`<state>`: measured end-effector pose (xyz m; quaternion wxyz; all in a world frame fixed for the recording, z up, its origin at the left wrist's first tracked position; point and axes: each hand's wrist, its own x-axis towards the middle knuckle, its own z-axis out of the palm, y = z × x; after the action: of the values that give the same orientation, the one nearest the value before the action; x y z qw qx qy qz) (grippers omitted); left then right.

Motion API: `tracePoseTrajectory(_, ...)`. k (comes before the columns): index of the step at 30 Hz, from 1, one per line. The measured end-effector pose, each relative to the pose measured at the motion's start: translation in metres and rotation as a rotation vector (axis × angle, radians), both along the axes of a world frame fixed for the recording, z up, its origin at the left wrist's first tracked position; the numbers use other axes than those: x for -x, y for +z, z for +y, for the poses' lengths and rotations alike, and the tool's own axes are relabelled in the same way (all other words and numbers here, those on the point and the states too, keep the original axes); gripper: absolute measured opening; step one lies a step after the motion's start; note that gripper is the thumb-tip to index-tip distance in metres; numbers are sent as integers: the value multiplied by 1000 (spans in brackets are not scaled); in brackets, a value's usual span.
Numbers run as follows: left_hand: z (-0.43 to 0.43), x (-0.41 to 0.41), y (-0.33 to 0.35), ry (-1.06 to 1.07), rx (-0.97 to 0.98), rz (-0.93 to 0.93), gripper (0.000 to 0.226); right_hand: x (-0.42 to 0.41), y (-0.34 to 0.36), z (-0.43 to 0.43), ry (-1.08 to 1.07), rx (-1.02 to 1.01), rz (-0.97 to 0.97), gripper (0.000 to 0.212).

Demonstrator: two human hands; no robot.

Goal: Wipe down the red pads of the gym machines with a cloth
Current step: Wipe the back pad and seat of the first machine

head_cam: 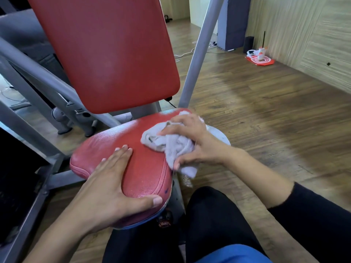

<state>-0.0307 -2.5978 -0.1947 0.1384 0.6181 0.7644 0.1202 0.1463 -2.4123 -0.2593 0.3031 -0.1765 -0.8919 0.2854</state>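
Note:
A red seat pad (117, 141) lies low in the middle of the view, with a tall red back pad (112, 52) rising behind it. My right hand (197, 141) grips a crumpled grey cloth (171, 145) and presses it on the seat's right side. Part of the cloth hangs off the seat's right edge. My left hand (106, 183) rests flat on the seat's near left part, fingers straight and thumb laid along the front edge.
Grey metal frame bars (199, 52) run left of and behind the pads. A black adjustment knob (164, 219) sits under the seat front. My legs in dark trousers are at the bottom. On the wooden floor at far right lie cables and small red-and-white items (259, 56).

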Motion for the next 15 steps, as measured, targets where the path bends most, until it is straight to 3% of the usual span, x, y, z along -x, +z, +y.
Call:
tracePoseTrajectory(7,-12,9,-1,-5,-36,-46,152,6,-4,-6,18,-90,37,69)
tracePoseTrajectory(11,-29,22,-5,-86,-28,-74,128,3,0,-10,4,-53,12,71)
tracePoseTrajectory(15,-28,23,-8,-73,-67,-112,131,3,7,-34,49,39,8,71)
